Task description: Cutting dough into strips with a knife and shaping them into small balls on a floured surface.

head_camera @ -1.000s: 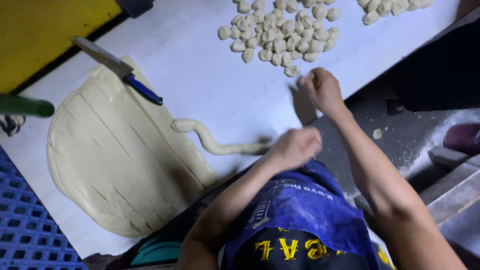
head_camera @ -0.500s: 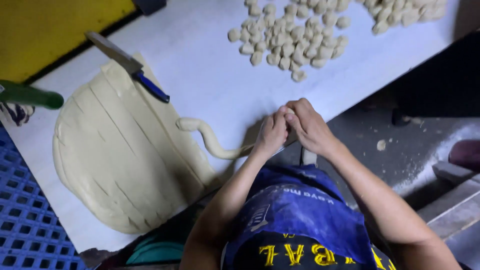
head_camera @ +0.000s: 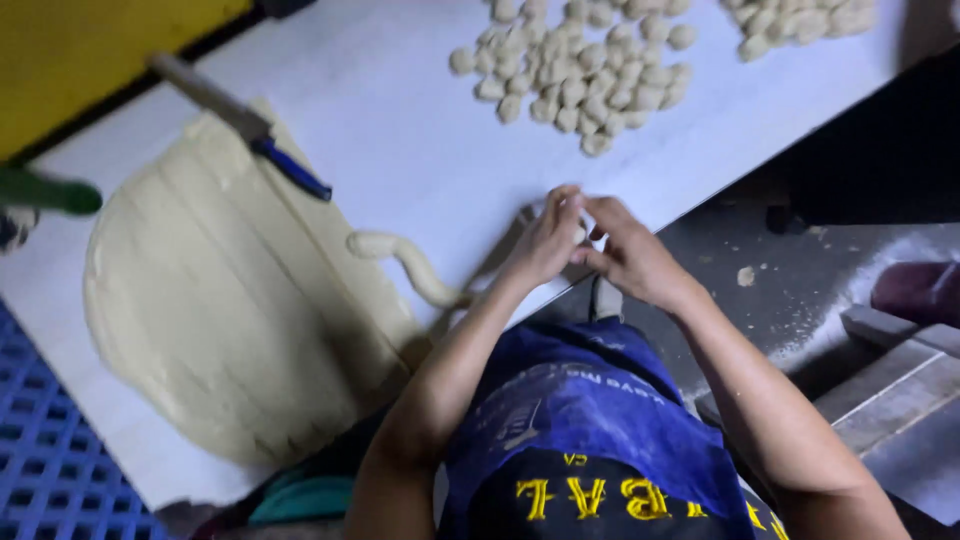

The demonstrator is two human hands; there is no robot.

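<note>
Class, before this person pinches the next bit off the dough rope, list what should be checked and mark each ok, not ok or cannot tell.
1. Both hands on the rope end: ok; left hand and right hand meet at the table edge.
2. Dough rope free to feed: ok; it curves loose from the sheet to the hands.
3. Room by the pieces: ok; bare table shows between pile and hands.
4. Knife clear of the hands: ok; it lies across the dough sheet, far side.
5. Grip on the rope end: cannot tell; fingers hide it.
</note>
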